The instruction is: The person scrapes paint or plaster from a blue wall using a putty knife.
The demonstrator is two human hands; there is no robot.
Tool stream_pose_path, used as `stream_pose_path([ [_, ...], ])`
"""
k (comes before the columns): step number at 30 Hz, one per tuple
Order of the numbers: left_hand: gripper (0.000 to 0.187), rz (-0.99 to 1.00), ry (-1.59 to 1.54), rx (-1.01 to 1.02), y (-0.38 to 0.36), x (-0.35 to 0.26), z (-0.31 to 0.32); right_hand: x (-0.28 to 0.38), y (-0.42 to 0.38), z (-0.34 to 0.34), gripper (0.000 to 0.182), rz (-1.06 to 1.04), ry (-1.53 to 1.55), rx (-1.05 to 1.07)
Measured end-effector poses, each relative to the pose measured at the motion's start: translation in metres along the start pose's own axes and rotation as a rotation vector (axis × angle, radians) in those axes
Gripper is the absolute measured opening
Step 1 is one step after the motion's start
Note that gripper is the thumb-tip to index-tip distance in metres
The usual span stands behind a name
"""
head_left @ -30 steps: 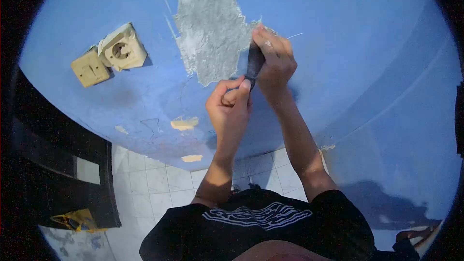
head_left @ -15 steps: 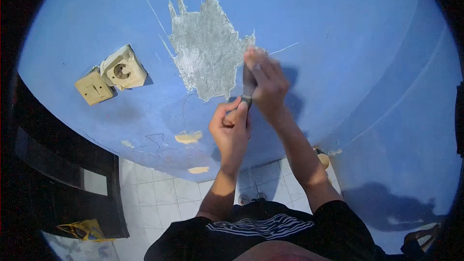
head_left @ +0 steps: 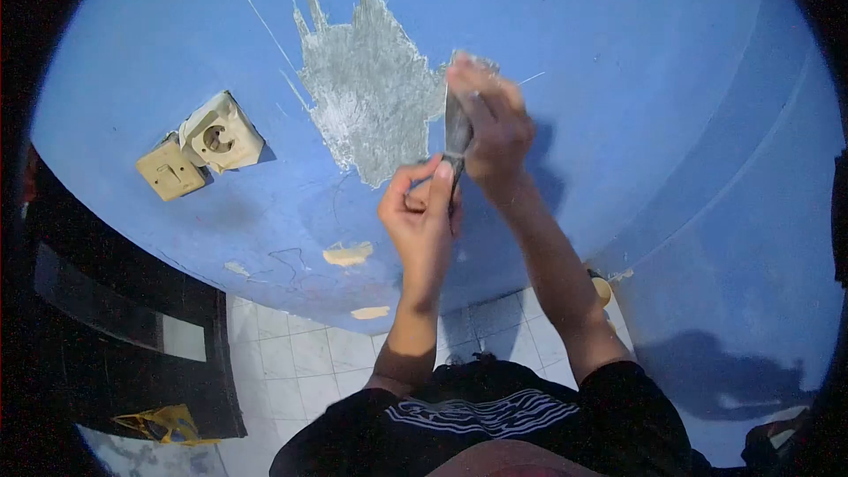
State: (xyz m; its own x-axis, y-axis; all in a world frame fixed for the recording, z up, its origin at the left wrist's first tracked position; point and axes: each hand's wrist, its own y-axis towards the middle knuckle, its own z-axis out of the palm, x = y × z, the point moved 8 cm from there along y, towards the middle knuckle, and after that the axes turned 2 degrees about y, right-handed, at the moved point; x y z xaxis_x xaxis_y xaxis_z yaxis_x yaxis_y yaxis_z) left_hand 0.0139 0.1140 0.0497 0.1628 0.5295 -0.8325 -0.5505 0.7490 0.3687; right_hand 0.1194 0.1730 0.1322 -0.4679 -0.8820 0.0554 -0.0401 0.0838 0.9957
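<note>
A putty knife (head_left: 456, 129) with a metal blade and a dark handle stands nearly upright against the blue wall (head_left: 636, 79). My left hand (head_left: 420, 216) is closed round its handle, thumb on top. On the blade, my right hand (head_left: 499, 134) presses with its fingers close together, somewhat blurred by motion. Its fingers hide much of the blade's upper end. Just left of the knife lies a bare grey patch (head_left: 362, 79) with ragged edges, where the blue paint is off. A narrow strip of grey runs from it to behind my right fingertips.
A wall socket (head_left: 231, 137) and a light switch (head_left: 170, 171) stick out of the wall on the left. Lower down are cream-coloured patches (head_left: 348, 253). White floor tiles (head_left: 291, 358) lie below, with a dark piece of furniture (head_left: 106, 300) at the left.
My hands and the knife have moved slightly up and, relative to the patch, to the right. More grey shows by my right fingertips. The whole view has shifted a little.
</note>
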Motion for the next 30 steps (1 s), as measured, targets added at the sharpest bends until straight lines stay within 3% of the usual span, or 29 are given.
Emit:
stream_pose_path([
  [4,0.011,0.054,-0.008,0.031,-0.005,-0.006,0.003,0.002,-0.001,-0.001,0.036,-0.031,-0.042,0.010],
  [6,0.010,-0.008,0.040,0.005,-0.016,0.003,-0.008,0.000,-0.009,0.004,0.036,-0.013,-0.020,0.042],
  [11,0.010,-0.012,0.033,0.000,-0.002,-0.003,0.004,-0.002,0.009,0.000,0.033,-0.071,-0.050,-0.099],
  [15,0.010,-0.004,0.023,0.017,-0.013,-0.001,-0.002,-0.004,-0.004,0.001,0.036,0.011,-0.013,-0.002],
  [23,0.009,-0.013,0.007,0.031,-0.006,-0.005,0.002,-0.005,0.005,0.001,0.030,-0.110,-0.045,-0.090],
  [26,0.009,-0.026,0.042,0.017,-0.014,0.003,-0.008,0.001,-0.014,0.005,0.032,-0.044,-0.020,-0.010],
  [30,0.010,-0.039,0.007,0.038,0.002,-0.004,0.003,-0.004,0.001,0.000,0.033,-0.073,-0.047,-0.086],
])
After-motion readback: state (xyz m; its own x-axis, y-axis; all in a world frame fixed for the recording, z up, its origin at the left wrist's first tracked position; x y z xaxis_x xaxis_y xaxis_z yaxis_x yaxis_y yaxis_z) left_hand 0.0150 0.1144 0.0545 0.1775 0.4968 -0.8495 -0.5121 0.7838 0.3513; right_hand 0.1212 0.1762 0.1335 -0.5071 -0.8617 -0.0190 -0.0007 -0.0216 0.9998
